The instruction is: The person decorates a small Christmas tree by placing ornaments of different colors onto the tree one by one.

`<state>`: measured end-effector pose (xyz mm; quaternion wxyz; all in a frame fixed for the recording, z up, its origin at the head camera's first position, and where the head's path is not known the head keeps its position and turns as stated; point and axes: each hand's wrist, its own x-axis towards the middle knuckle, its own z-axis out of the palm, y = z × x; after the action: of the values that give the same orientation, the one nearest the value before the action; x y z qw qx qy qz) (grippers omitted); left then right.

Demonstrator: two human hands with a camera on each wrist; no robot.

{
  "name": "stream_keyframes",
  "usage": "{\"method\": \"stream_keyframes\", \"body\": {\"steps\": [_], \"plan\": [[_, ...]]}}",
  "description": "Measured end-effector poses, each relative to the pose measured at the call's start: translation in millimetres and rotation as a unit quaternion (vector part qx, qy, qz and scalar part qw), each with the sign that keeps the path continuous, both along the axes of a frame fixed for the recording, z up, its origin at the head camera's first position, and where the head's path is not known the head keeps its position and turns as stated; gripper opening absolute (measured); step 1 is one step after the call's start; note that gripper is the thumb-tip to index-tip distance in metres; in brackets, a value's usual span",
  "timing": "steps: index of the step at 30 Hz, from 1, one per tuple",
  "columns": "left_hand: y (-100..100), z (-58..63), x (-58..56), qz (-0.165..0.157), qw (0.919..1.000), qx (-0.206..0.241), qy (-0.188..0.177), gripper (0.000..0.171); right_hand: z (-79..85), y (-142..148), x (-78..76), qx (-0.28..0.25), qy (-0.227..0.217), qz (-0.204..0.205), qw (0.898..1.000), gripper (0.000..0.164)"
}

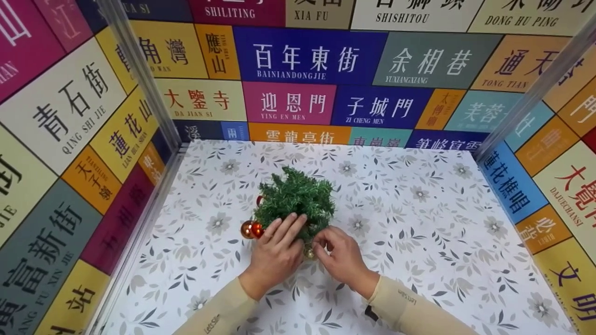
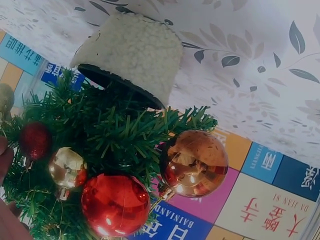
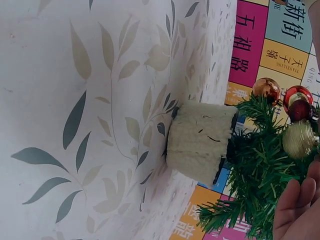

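A small green artificial Christmas tree point(image 1: 295, 197) stands upright in a fuzzy cream-coloured pot point(image 2: 135, 52). My left hand point(image 1: 275, 256) lies over the near branches with its fingers extended, partly covering them. At the tree's near right side, my right hand point(image 1: 342, 256) has thumb and forefinger bent together beside a gold bauble point(image 3: 300, 139) and seems to pinch it near its top; the exact contact is hidden. Shiny red point(image 2: 116, 205), copper point(image 2: 195, 162), small gold point(image 2: 67, 167) and dark red glitter baubles point(image 2: 36, 140) hang on the branches.
The tree is near the middle of a table point(image 1: 419, 223) covered in white leaf-and-flower print. Panels with colourful place-name signs point(image 1: 307, 56) enclose the back and both sides, joined by clear corner strips point(image 1: 144, 70).
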<state>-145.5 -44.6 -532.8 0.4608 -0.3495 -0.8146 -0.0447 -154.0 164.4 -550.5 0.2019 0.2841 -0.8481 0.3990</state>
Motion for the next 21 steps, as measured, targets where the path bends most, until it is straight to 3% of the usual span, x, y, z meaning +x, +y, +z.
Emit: {"method": "stream_keyframes", "body": {"steps": [5, 15, 21], "plan": [[0.0, -2.4, 0.5, 0.015, 0.9998, -0.001, -0.009, 0.020, -4.2, -0.7, -2.2, 0.004, -0.004, -0.004, 1.000, 0.012], [0.1, -5.6, 3.8, 0.050, 0.9957, -0.071, -0.030, 0.027, -7.6, 2.7, -5.1, 0.059, 0.001, 0.020, 0.998, 0.012], [1.4, -4.9, 4.7, 0.050, 0.9955, -0.072, -0.036, 0.023, -5.7, 2.9, -4.1, 0.065, -0.001, 0.021, 0.998, 0.011]]}}
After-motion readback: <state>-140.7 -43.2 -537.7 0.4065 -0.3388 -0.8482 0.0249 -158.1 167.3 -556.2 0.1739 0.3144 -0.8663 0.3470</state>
